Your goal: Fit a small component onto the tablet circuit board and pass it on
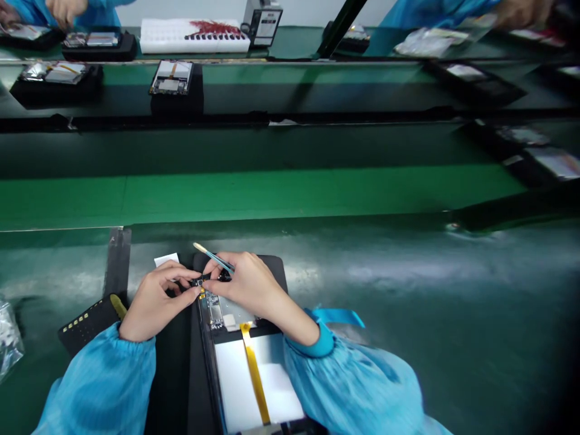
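Opened flat device lies on a black pad on the green surface, circuit board at its far end, white panel nearer, yellow strip running lengthwise over the panel. Small dark part sits at the device's far left corner, between both hands; whether it's attached to the device, can't tell. Left hand, at the device's left edge: thumb and fingers nearly together, pinching the part. Right hand, over the device's far end: thumb and forefinger closed on the same part, plus a thin blue stick with a pale tip tucked between fingers, pointing away from the device. White slip just beyond the device's far left corner. Black holder with gold-coloured marks left of device, tilted; clear plastic bag farther left of it. Well beyond device: similar unit on a black block, and a co-worker's hand.
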`<state>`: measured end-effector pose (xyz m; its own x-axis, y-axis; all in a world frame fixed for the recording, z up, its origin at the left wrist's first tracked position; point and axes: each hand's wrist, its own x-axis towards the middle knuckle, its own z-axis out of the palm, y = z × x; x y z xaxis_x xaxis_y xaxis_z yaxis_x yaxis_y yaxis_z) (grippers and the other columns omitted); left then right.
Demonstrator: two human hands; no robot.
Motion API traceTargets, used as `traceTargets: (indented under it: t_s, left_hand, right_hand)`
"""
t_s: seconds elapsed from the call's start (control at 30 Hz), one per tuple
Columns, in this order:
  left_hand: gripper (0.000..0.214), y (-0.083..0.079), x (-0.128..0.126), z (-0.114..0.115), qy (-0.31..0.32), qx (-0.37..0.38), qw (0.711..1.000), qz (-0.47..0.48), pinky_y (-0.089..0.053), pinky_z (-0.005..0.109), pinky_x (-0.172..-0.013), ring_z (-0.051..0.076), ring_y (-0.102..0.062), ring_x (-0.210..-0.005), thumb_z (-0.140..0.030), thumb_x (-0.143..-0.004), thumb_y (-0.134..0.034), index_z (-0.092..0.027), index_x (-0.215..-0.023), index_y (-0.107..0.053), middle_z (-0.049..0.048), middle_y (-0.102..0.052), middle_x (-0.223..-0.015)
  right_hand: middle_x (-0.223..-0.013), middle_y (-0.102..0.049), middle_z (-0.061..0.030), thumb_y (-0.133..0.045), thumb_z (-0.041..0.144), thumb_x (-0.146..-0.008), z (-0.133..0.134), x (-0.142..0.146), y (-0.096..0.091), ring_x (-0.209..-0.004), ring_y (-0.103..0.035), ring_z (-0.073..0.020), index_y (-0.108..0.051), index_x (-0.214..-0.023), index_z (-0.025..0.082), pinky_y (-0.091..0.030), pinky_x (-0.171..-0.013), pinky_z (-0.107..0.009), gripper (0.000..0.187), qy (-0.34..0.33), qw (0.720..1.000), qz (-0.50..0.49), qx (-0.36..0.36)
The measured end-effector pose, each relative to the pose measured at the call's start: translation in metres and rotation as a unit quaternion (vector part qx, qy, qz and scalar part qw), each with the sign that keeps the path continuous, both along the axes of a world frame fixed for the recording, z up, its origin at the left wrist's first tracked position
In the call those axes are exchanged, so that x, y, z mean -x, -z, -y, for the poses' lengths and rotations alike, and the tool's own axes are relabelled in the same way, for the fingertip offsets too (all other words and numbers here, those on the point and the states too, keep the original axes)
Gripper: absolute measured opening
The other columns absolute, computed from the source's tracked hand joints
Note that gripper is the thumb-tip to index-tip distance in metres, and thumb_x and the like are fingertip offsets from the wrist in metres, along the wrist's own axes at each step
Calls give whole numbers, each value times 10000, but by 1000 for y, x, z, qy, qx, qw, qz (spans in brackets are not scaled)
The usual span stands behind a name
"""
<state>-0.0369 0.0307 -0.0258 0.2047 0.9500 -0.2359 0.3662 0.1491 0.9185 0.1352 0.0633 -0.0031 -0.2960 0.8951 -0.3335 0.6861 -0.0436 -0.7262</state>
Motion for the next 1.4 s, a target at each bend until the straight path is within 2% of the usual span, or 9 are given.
traceTargets:
  t_s: [0.1,0.2,0.27,0.37,0.47,0.57,0.77,1.1,1.4]
  left_hand:
    - [222,1,0,1,0,-3,1000,1,-468,258,-602,137,-571,-711,-296,-729,-629,-178,-902,-705,34,-590,-841]
    - [201,2,-1,5,-6,-11,1000,-1,-466,252,-613,137,-571,-738,-280,-749,-621,-194,-913,-700,33,-587,-867]
    - [187,2,-1,7,-12,-17,1000,0,-467,250,-625,143,-572,-773,-263,-762,-608,-204,-914,-698,33,-580,-883]
    - [187,1,-3,9,-14,-12,1000,7,-471,253,-632,144,-572,-777,-256,-764,-604,-209,-920,-696,30,-570,-886]
    - [190,1,-4,9,-18,-10,1000,7,-473,252,-631,137,-569,-758,-264,-770,-603,-206,-926,-694,28,-560,-878]
    - [195,0,-4,8,-17,-15,1000,4,-472,252,-634,137,-570,-764,-259,-778,-593,-208,-937,-694,30,-562,-885]
    - [194,0,-3,9,-13,-12,1000,6,-471,256,-631,137,-576,-761,-258,-783,-593,-208,-942,-693,31,-565,-896]
    - [171,-2,-6,9,-22,-34,999,-6,-472,262,-622,141,-578,-745,-237,-779,-595,-224,-917,-696,23,-578,-856]
    - [156,-1,-9,11,-30,-54,998,-18,-443,240,-577,131,-561,-716,-215,-776,-584,-214,-896,-683,15,-571,-821]
  right_hand:
    - [-659,-680,71,-714,132,-674,4,-1,2,-590,-598,-127,-673,-719,224,-336,-531,-223,111,-10,999,6,-36]
    - [-705,-658,42,-681,133,-726,16,-5,7,-575,-571,-116,-663,-725,201,-355,-529,-220,71,-26,992,-11,-127]
    - [-768,-641,4,-624,142,-794,25,-11,13,-587,-575,-116,-673,-772,180,-384,-526,-217,66,-43,979,-48,-194]
    - [-864,-629,-46,-507,146,-880,39,-19,20,-608,-594,-126,-684,-929,163,-429,-514,-222,185,-86,954,-72,-279]
    - [-913,-635,-81,-406,145,-924,47,-24,23,-611,-614,-149,-656,-1061,140,-462,-496,-251,286,-147,926,0,-349]
    - [-888,-649,-96,-342,135,-947,51,-23,22,-588,-615,-162,-640,-1093,92,-476,-482,-280,334,-182,900,69,-391]
    - [-859,-657,-99,-325,105,-952,53,-21,20,-608,-621,-169,-639,-1090,75,-502,-488,-290,345,-201,882,86,-419]
    - [-884,-640,-116,-380,93,-931,54,-22,24,-657,-640,-178,-621,-1098,52,-524,-513,-296,296,-207,875,86,-429]
    - [-877,-664,-114,-318,95,-951,54,-21,21,-670,-642,-179,-621,-1086,49,-526,-509,-301,335,-219,868,108,-433]
